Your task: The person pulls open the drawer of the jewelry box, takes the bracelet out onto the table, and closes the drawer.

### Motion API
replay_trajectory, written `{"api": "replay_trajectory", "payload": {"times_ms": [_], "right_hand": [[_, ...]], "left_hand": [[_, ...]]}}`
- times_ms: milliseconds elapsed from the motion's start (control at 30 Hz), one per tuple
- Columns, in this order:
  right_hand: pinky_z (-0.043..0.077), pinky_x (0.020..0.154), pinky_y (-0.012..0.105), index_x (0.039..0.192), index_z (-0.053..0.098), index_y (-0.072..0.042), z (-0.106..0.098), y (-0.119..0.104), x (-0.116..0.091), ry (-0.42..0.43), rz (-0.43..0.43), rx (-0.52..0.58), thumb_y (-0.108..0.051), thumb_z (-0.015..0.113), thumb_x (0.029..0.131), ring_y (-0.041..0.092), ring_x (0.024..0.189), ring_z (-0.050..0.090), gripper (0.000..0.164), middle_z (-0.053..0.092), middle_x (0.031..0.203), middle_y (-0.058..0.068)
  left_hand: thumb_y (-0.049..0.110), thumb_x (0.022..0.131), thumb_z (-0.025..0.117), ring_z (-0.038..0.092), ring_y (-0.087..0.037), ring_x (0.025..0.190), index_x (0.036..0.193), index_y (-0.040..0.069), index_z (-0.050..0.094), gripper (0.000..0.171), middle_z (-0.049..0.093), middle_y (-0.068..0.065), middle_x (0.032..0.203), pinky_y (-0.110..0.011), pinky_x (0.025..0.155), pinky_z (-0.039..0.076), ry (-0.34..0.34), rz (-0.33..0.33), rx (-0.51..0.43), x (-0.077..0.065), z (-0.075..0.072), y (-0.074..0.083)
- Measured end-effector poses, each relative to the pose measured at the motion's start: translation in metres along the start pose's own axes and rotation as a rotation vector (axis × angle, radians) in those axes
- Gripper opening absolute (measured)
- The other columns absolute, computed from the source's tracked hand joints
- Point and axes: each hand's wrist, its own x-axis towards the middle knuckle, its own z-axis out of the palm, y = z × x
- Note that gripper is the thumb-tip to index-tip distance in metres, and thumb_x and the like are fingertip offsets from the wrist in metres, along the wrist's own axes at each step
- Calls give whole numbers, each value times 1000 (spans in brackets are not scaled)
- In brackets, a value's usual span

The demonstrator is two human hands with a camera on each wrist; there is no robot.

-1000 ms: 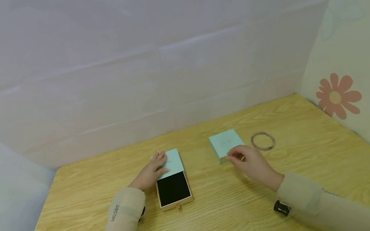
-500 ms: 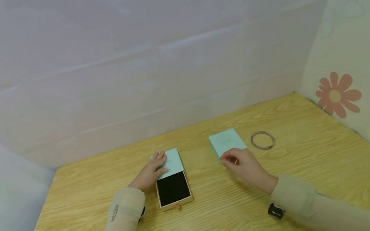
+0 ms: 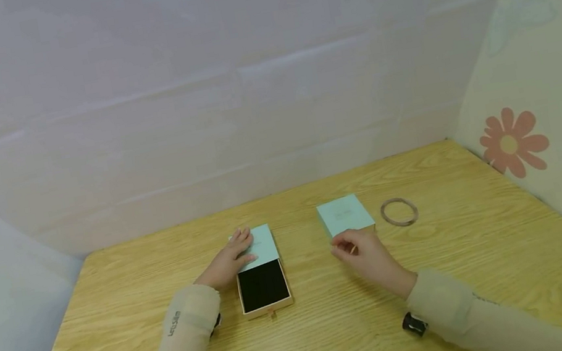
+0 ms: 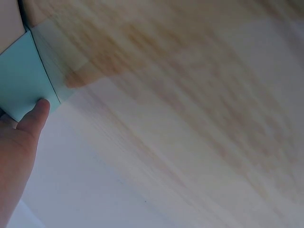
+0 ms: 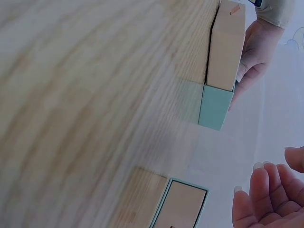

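**Left hand [image 3: 226, 263] down, right hand [image 3: 367, 255] free!**

Spread flat, left rests on a square pale-blue cardboard box [image 3: 263, 242], black-lined drawer [image 3: 263, 286] protruding beside it; right, loosely curled, holds nothing, a closed pale-blue box [image 3: 344, 214] just beyond, thin brownish ring [image 3: 408, 223] farther right.

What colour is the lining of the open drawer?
The lining is black, clearest in the head view.

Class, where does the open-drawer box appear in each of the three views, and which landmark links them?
Head: lower half, just left of centre; the open-drawer box is under the left hand.
Left wrist: upper left, cut off by the frame.
Right wrist: upper right, seen from the side.
Shared landmark: the left hand, at the box each time.
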Motion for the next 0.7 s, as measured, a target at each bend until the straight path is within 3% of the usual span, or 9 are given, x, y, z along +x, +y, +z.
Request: {"api": "replay_trajectory", "payload": {"times_ms": [700], "right_hand": [[51,64,25,94,69,6,21,-7,-6,-97,27,71,0,66,91,14,73,58,7,66,83,5]], "left_hand": [[20,103,50,-6,-31,147,153,-2,18,63,5,-17,161,-54,116,3,0,-10,-8,2,0,-2]]}}
